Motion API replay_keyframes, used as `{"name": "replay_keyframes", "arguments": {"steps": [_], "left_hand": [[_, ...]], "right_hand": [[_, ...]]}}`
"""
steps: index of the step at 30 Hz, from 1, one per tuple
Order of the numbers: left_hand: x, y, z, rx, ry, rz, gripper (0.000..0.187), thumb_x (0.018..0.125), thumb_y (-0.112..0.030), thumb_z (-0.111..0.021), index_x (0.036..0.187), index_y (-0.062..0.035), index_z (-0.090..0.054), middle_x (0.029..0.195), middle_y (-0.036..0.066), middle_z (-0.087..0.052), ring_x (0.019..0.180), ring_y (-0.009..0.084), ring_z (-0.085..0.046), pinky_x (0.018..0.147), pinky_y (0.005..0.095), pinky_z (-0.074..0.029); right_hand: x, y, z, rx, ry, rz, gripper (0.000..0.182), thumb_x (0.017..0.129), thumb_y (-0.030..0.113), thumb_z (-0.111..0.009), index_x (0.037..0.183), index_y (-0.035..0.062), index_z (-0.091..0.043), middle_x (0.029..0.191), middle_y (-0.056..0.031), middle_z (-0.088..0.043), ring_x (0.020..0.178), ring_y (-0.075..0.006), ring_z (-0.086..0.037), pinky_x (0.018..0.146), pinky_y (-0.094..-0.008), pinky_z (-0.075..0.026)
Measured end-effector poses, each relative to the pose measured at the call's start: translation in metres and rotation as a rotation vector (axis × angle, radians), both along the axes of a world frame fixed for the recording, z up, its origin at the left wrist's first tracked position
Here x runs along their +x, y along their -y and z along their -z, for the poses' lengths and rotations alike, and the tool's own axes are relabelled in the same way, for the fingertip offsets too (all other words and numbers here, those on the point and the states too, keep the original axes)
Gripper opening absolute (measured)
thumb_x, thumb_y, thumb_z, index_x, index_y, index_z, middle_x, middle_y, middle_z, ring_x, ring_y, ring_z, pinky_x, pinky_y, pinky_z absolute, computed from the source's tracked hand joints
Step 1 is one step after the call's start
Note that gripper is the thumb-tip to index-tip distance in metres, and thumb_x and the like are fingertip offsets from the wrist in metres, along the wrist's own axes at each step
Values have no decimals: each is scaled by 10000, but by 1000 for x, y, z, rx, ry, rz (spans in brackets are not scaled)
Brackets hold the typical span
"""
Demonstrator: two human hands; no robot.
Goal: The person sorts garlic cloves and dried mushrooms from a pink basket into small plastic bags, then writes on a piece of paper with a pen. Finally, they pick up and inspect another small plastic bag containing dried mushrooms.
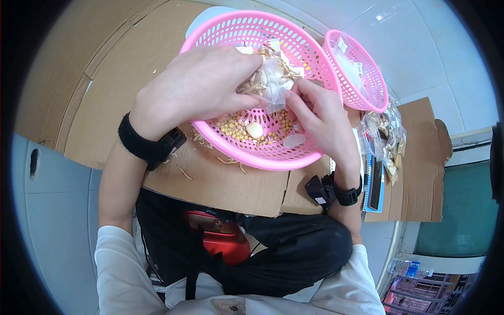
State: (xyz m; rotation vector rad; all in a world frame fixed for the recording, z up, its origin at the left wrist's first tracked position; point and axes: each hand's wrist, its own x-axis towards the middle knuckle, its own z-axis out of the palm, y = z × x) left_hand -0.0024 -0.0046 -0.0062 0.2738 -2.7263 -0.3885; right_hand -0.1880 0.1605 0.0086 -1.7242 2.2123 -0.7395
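A large pink perforated basket (247,158) stands before me on cardboard. Inside its near part lie many yellow soybeans (236,129), a pale round slice (254,130) and a whitish translucent piece (294,140). Over the basket, my left hand (212,81) is closed around the left side of a small clear plastic bag (273,86), its fingertips partly hidden. Thin tan dried strips (253,84) show between that hand and the bag. From the right, my right hand (321,113) pinches the bag's edge between thumb and fingers.
A smaller pink basket (379,105) with clear bags leans against the tiled wall. Right of the big basket lie filled plastic packets (386,131) and a dark, narrow object (375,184) on a blue sheet. Loose tan strips (184,172) are scattered on the cardboard (226,193).
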Motion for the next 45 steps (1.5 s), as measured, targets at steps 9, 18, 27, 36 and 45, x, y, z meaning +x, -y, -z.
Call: {"name": "replay_keyframes", "arguments": {"steps": [9,18,27,36,45], "left_hand": [[1,0,0,-26,-20,13,446,888,-339,-770,1163,-24,-617,946,177,-694,929,391,-676,811,503,-515],[1,-3,-2,-36,-62,21,443,876,-333,-785,1166,-36,-633,903,185,-683,909,384,-675,787,506,-513],[0,-1,1,-40,-55,31,446,867,-306,-781,1190,-35,-637,926,186,-694,924,386,-679,801,508,-518],[1,-2,-2,-28,-44,25,445,862,-307,-788,1179,-33,-636,919,187,-689,927,392,-677,799,509,-514],[1,-3,-3,-20,-55,31,435,853,-312,-796,1145,-34,-634,884,189,-679,899,396,-674,778,511,-508]], "right_hand": [[5,-3,-3,154,-24,-221,216,894,171,-762,1040,13,-781,844,-159,-766,801,-293,-758,752,-394,-584],[0,-3,0,254,-116,-353,173,852,180,-783,997,90,-815,930,-114,-782,854,-308,-749,812,-414,-586],[5,-2,-8,337,-135,-260,317,881,199,-772,1171,70,-767,887,-130,-771,826,-300,-746,771,-427,-577],[3,-5,-1,278,-88,-294,244,864,177,-771,1090,93,-812,914,-125,-783,815,-291,-744,775,-415,-581],[-1,-4,1,299,-79,-340,176,832,152,-777,986,83,-826,949,-104,-795,855,-286,-755,818,-404,-591]]}}
